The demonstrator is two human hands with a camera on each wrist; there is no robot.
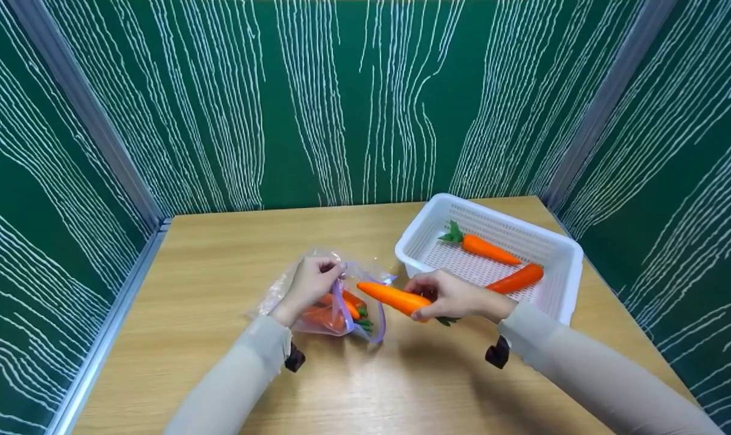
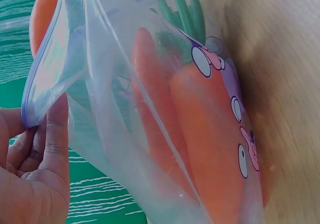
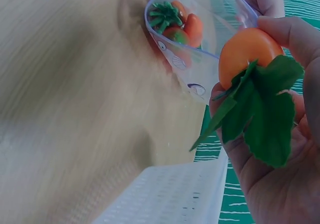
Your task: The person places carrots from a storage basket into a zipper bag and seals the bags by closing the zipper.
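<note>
My left hand (image 1: 312, 284) pinches the purple-edged rim of a clear zip bag (image 2: 110, 129), holding its mouth open. Inside the bag lie several carrots (image 2: 205, 129), some with green tops, seen through the printed plastic. My right hand (image 1: 450, 295) grips an orange carrot (image 1: 396, 297) near its leafy end, the tip pointing left at the bag's mouth. In the right wrist view the green leaves (image 3: 265, 108) hang by the palm, and the bag's opening (image 3: 175, 21) shows just beyond the carrot.
A white plastic basket (image 1: 568, 248) stands at the right, behind my right hand. One carrot with a leafy top (image 1: 489, 249) and a redder carrot (image 1: 518, 278) lie in it. Green walls with white lines stand around the wooden table (image 1: 208, 266).
</note>
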